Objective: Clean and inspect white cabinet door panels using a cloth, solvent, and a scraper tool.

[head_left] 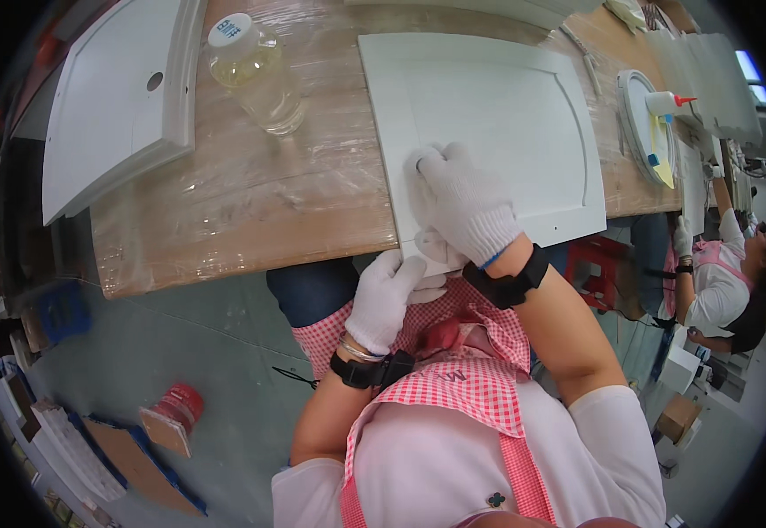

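Observation:
A white cabinet door panel [497,114] with a recessed middle lies on the table, its near edge reaching past the table's front edge. My left hand [387,295], in a white knit glove, grips the panel's near left corner, thumb above and fingers mostly below. On the panel's left border rests my right hand [464,198], gloved the same way. Its fingers are curled down against the surface, and whatever they may hold is hidden under them. The two hands are close together at that corner.
The table [313,211] is wrapped in clear film. A clear bottle [264,84] with white cap stands left of the panel; another white panel [119,97] lies farther left. At right are a round lid [637,114] and a red-tipped glue bottle [662,104]. A co-worker [722,282] is beyond.

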### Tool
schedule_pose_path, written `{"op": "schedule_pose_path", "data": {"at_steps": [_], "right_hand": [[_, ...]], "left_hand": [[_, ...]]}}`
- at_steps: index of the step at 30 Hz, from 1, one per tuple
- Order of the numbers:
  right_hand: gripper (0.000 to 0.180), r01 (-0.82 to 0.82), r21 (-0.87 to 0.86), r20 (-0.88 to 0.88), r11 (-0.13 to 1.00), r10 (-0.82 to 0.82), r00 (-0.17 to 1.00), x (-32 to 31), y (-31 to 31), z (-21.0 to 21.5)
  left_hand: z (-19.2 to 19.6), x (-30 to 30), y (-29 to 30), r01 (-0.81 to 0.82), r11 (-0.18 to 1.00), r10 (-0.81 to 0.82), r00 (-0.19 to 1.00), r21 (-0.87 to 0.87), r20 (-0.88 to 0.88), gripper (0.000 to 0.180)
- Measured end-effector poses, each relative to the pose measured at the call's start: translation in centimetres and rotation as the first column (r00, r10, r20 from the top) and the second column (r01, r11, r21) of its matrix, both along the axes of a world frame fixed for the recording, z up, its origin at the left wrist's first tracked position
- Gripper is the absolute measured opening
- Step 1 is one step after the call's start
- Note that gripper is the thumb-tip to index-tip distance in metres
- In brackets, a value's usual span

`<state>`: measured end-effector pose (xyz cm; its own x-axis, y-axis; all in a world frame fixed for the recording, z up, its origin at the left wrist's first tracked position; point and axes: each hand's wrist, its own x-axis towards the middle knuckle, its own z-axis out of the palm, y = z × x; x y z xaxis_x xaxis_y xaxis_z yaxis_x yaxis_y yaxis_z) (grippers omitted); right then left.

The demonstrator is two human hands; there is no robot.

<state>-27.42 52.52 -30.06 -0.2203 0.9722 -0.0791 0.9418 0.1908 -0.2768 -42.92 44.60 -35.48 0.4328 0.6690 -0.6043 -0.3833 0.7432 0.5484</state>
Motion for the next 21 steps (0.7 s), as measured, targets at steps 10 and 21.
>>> {"op": "schedule_pose_path", "data": {"at_steps": [10, 21], "right_hand": [[0.019, 0.000, -0.049, 0.104, 0.999, 0.005, 0.995, -1.6, 3.5, 0.6], [0.026, 0.106, -0.136, 0.222, 0.985, -0.074, 0.972, -1.5, 0.7, 1.4]], "left_hand": [[-0.3, -0.8, -0.7, 0.035, 0.999, -0.035, 0.999, -0.018, -0.002, 0.031], [-0.7, -1.4, -0.4, 0.083, 0.994, -0.078, 0.994, -0.068, 0.076, 0.033]]}}
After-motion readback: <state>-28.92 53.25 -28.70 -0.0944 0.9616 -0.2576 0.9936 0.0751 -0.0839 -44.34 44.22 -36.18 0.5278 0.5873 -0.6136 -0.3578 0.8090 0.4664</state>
